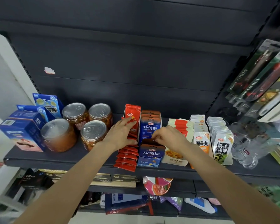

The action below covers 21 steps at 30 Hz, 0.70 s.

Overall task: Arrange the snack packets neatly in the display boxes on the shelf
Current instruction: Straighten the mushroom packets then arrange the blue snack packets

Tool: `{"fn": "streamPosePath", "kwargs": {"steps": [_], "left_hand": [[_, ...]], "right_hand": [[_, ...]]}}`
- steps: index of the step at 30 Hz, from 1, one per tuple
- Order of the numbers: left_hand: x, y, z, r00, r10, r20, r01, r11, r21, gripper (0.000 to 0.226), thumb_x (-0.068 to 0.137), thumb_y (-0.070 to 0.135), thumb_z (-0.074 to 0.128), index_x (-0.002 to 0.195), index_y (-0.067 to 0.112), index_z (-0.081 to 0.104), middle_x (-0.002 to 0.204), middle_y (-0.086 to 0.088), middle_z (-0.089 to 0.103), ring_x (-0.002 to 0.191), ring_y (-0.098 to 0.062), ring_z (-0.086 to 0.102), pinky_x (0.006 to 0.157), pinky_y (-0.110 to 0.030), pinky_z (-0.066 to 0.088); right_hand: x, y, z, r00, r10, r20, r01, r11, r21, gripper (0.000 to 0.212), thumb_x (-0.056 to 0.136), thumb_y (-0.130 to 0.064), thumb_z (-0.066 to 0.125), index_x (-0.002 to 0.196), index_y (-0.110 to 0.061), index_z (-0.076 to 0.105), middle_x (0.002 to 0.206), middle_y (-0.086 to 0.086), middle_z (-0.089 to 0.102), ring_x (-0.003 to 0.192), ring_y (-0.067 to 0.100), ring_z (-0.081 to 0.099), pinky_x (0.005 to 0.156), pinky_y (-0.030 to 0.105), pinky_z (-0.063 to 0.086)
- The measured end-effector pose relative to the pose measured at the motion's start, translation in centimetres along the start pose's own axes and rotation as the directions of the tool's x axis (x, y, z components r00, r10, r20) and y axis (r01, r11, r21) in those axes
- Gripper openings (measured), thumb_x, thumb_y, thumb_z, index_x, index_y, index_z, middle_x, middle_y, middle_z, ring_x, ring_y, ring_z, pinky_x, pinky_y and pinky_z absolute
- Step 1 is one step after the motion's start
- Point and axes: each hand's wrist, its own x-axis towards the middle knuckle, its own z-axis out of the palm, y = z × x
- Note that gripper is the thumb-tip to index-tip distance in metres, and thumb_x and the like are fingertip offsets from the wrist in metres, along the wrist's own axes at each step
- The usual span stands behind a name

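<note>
Shelf: boxed red packets.

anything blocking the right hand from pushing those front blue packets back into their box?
Nothing visible. The right hand already pinches the brown top edge of the front blue packets; behind them the blue box shows an open gap before the rear packets.

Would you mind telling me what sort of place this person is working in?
Most likely a small shop or convenience store. A dark metal shelf carries display boxes of red snack packets and blue packets, sealed jars stand beside them, and carded utility knives hang at the right.
</note>
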Motion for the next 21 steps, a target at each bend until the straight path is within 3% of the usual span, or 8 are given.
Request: {"fn": "streamPosePath", "kwargs": {"steps": [5, 10, 14, 21], "left_hand": [[-0.2, -0.1, -0.4, 1.000, 0.008, 0.013, -0.008, 1.000, 0.023, 0.081, 0.085, 0.040, 0.065, 0.150, 0.027, 0.018, 0.158, 0.003, 0.012, 0.145, -0.022, 0.011, 0.116, -0.043, 0.019], [0.1, -0.2, -1.2, 1.000, 0.007, 0.004, -0.007, 1.000, -0.007, 0.073, 0.088, 0.038, 0.062, 0.148, 0.025, 0.024, 0.156, 0.001, 0.022, 0.143, -0.022, 0.018, 0.115, -0.044, 0.025], [0.2, -0.2, -1.2, 1.000, 0.008, 0.008, -0.008, 1.000, -0.025, 0.073, 0.087, 0.038, 0.063, 0.148, 0.025, 0.025, 0.156, 0.001, 0.022, 0.143, -0.021, 0.019, 0.115, -0.045, 0.025], [-0.1, 0.1, -0.8, 0.998, -0.018, -0.060, 0.012, 0.996, -0.091, 0.058, 0.091, 0.044, 0.054, 0.143, 0.025, 0.036, 0.153, 0.002, 0.029, 0.141, -0.020, 0.023, 0.114, -0.043, 0.027]], "right_hand": [[-0.3, 0.7, -0.7, 0.998, 0.055, -0.041, -0.043, 0.967, 0.251, 0.023, 0.087, -0.021, 0.064, 0.109, -0.019, 0.068, 0.116, 0.000, 0.063, 0.115, 0.012, 0.052, 0.083, 0.033, 0.054], [-0.9, 0.8, -2.8, 0.984, 0.072, -0.164, -0.001, 0.917, 0.399, 0.012, 0.084, -0.017, 0.067, 0.094, -0.014, 0.073, 0.096, -0.001, 0.068, 0.094, 0.010, 0.061, 0.079, 0.026, 0.051], [-0.7, 0.6, -2.0, 0.996, 0.078, -0.037, -0.052, 0.883, 0.467, 0.018, 0.085, -0.018, 0.066, 0.102, -0.015, 0.071, 0.101, -0.005, 0.063, 0.105, 0.006, 0.052, 0.069, 0.016, 0.048], [0.2, 1.2, 0.0, 0.986, 0.168, -0.022, -0.135, 0.857, 0.497, 0.020, 0.086, -0.017, 0.065, 0.105, -0.014, 0.069, 0.114, 0.003, 0.062, 0.114, 0.011, 0.049, 0.075, 0.023, 0.051]]}}
